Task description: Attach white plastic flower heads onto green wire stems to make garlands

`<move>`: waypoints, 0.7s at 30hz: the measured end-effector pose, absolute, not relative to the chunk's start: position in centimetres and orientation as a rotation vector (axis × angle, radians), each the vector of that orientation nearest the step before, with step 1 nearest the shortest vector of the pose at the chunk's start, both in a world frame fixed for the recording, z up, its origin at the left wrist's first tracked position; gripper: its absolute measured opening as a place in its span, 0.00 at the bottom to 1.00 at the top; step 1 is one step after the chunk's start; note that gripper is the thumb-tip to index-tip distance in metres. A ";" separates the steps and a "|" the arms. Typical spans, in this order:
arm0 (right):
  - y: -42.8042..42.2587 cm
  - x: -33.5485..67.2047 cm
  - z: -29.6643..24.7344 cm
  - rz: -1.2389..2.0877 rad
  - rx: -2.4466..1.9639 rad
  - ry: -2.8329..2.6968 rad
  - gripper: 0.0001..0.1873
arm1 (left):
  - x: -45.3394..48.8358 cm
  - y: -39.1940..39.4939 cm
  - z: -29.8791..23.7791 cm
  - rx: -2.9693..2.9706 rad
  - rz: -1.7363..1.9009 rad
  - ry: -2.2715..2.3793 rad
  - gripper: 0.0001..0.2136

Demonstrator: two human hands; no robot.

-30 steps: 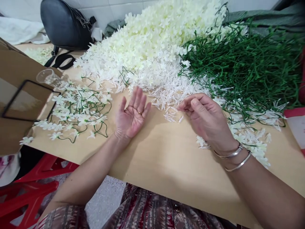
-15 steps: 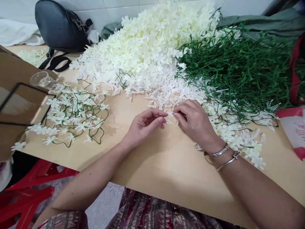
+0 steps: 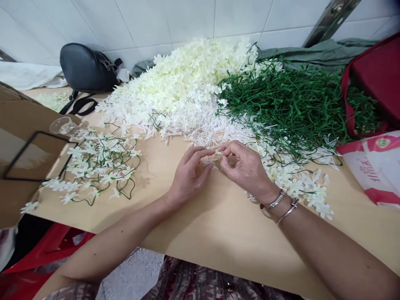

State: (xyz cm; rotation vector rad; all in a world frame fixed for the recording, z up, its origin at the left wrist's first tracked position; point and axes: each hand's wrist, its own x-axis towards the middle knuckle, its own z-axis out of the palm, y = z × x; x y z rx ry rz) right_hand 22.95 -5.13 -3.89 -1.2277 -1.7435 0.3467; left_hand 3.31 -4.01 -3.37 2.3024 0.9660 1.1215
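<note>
My left hand [image 3: 192, 173] is over the table, thumb and fingers apart, its fingertips close to my right hand's. Between its thumb and index finger, small thin white stamen pieces [image 3: 208, 161] show, apparently on the table behind. My right hand [image 3: 242, 166] is closed in a pinch, with a small white stamen piece [image 3: 219, 152] at its fingertips; its exact shape is hard to make out. Just beyond both hands spreads a heap of white stamen pieces [image 3: 204, 121], below a mound of cream artificial flower petals [image 3: 187, 79]. Green plastic stems [image 3: 293, 100] are piled to the right.
At left, white flowers on green stems [image 3: 101, 162] lie beside a clear plastic cup [image 3: 64, 126] and a cardboard box [image 3: 18, 125]. More white blossoms [image 3: 293, 187] lie right of my hand. A black bag [image 3: 87, 68], red bag [image 3: 378, 79] and pink-white packet [image 3: 373, 166] border the work area.
The view has tilted up, showing more wall and the red bag. My left thumb has moved away from its index finger. My right fingers stay pinched near the left fingertips.
</note>
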 end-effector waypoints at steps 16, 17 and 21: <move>-5.5 22.7 -4.7 0.429 -1.218 -1.672 0.09 | 2.7 6.0 -5.7 2.526 1.247 1.466 0.12; -5.6 22.7 -4.6 0.469 -1.221 -1.659 0.09 | 2.5 6.2 -5.8 2.524 1.222 1.464 0.10; -5.9 22.7 -4.2 0.542 -1.212 -1.631 0.08 | 2.4 5.9 -5.2 2.481 1.186 1.451 0.04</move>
